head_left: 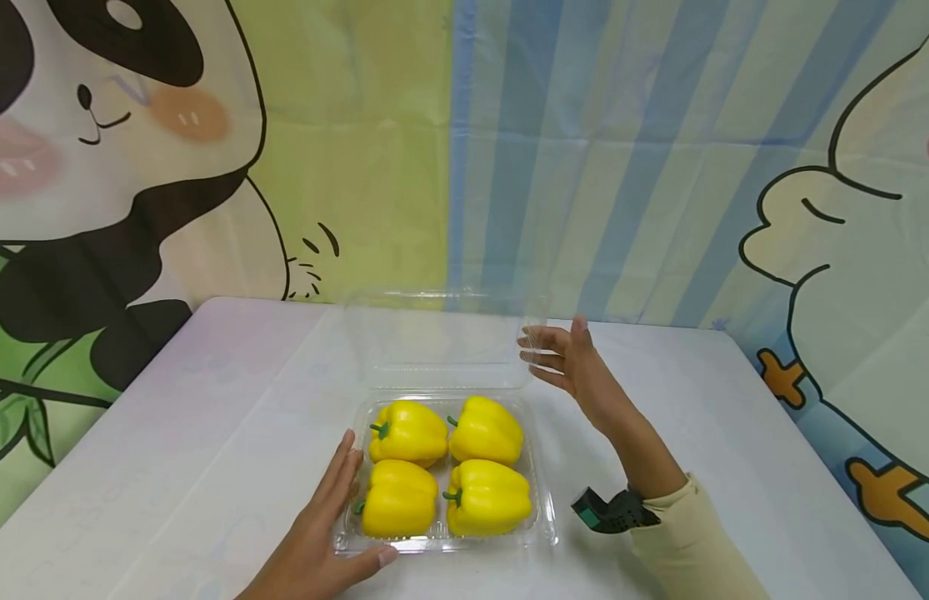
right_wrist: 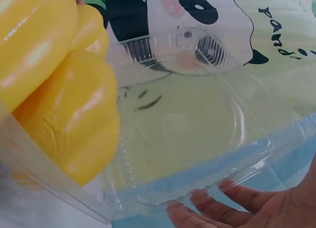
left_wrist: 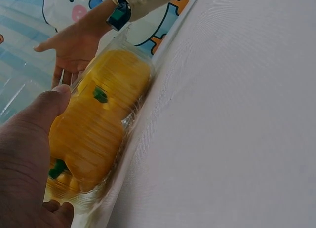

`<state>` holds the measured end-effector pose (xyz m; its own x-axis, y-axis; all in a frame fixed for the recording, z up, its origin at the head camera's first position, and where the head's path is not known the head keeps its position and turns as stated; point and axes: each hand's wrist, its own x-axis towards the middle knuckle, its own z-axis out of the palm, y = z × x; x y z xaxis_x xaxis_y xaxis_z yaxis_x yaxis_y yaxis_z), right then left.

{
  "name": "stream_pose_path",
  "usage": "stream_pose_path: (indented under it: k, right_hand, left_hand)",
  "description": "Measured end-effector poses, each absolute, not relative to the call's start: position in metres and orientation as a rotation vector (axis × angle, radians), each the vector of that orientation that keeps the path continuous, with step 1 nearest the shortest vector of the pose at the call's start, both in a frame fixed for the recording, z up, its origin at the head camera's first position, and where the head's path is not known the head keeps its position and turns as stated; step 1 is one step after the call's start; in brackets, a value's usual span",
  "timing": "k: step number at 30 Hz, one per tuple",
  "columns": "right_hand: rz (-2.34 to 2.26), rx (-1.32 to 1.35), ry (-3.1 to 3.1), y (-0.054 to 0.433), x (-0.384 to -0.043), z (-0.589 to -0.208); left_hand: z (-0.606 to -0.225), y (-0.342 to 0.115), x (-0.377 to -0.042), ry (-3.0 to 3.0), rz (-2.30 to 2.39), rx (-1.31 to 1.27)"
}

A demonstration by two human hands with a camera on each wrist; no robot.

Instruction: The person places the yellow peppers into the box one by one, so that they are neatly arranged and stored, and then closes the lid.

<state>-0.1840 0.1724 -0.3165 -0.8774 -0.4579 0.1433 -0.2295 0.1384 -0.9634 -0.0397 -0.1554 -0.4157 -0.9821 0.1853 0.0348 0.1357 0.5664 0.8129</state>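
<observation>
A clear plastic clamshell box (head_left: 546,517) stands on the table with its transparent lid (head_left: 442,342) raised at the far side. Inside sit several yellow bell peppers (head_left: 486,498) with green stems, arranged in two rows. My left hand (head_left: 314,525) rests against the box's near left corner, fingers extended along the left side and thumb by the front edge. At the lid's right edge, my right hand (head_left: 576,367) touches the plastic with outstretched fingers; its fingertips (right_wrist: 202,198) show at that edge in the right wrist view.
A white cloth covers the table (head_left: 209,417). Behind it hangs a printed backdrop (head_left: 389,150) with a panda at left and a white cartoon figure at right. A black wrist device (head_left: 614,510) sits at the right sleeve.
</observation>
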Motion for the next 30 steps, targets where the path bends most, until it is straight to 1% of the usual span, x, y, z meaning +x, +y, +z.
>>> stream_pose_path:
  k: [17,24,30]
  right_hand:
    - [-1.721,-0.657,2.279,0.178,-0.173,-0.302]
    - [-1.656,-0.567,2.318,0.175,-0.170,-0.297]
    - [-1.624,-0.570,2.283,0.177,-0.169,-0.295]
  left_hand:
    - [-0.414,-0.154,-0.041,2.697,1.418,0.245]
    - [-0.415,-0.154,-0.040,2.695,1.411,0.229]
    - [-0.416,-0.154,-0.040,2.731,1.405,0.250]
